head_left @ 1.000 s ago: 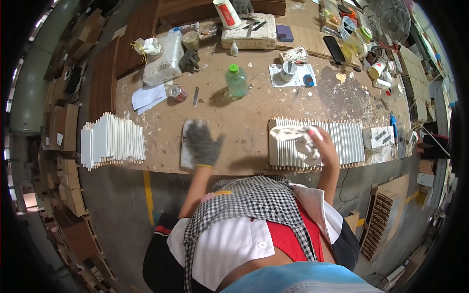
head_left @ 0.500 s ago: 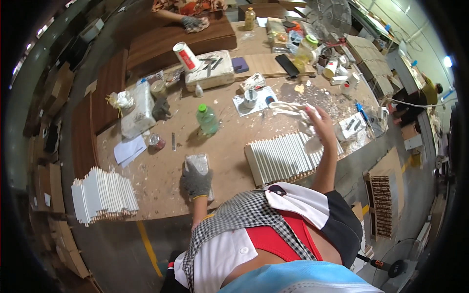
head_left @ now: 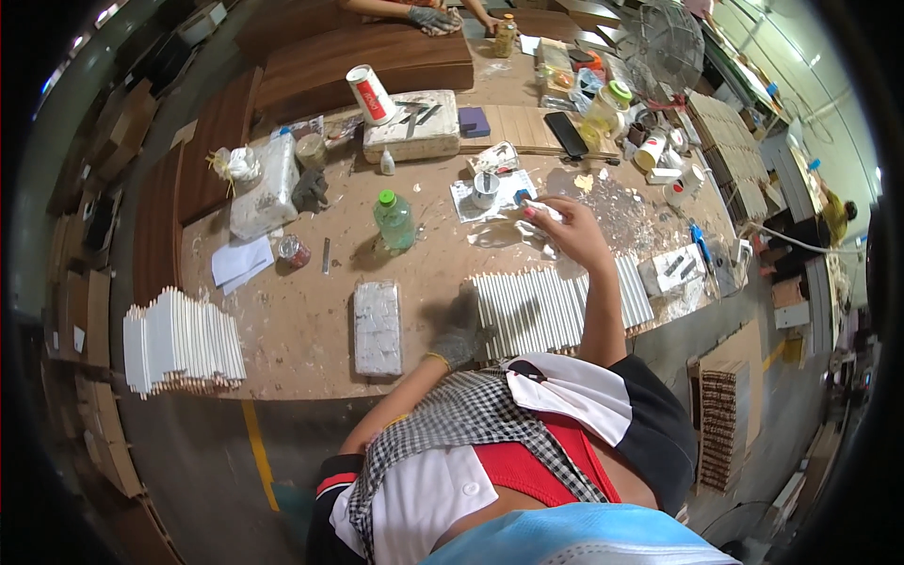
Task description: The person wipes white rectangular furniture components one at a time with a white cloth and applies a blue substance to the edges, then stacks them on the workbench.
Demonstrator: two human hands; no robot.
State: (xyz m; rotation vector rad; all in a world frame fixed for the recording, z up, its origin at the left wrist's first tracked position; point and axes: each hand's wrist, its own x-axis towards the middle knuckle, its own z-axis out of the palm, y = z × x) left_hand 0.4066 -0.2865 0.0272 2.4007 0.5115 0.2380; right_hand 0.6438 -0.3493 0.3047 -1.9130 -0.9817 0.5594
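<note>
My right hand (head_left: 570, 231), bare, is above the table with its fingertips pinched on a bit of white cloth (head_left: 543, 211). Crumpled white cloth (head_left: 499, 234) lies on the tabletop just under it; whether the two are one piece I cannot tell. Below the right forearm is a row of white strips (head_left: 537, 311) standing packed side by side. At the left end of that row is my left hand (head_left: 458, 331) in a grey glove, blurred, so its grip is unclear. A scuffed whitish block (head_left: 378, 330) sits to its left, apart from the glove.
A green-capped bottle (head_left: 394, 221) stands mid-table. More white strips (head_left: 184, 341) are piled at the left corner. Farther back are a white cup of dark liquid (head_left: 485, 190), a phone (head_left: 566, 135) and a red-and-white tube (head_left: 371, 94). Across the table, a co-worker's gloved hand (head_left: 435, 19) rests on brown panels.
My left hand has left the whitish block and moved right to the row of strips. My right hand has moved left, and the white cloth has come down to the table.
</note>
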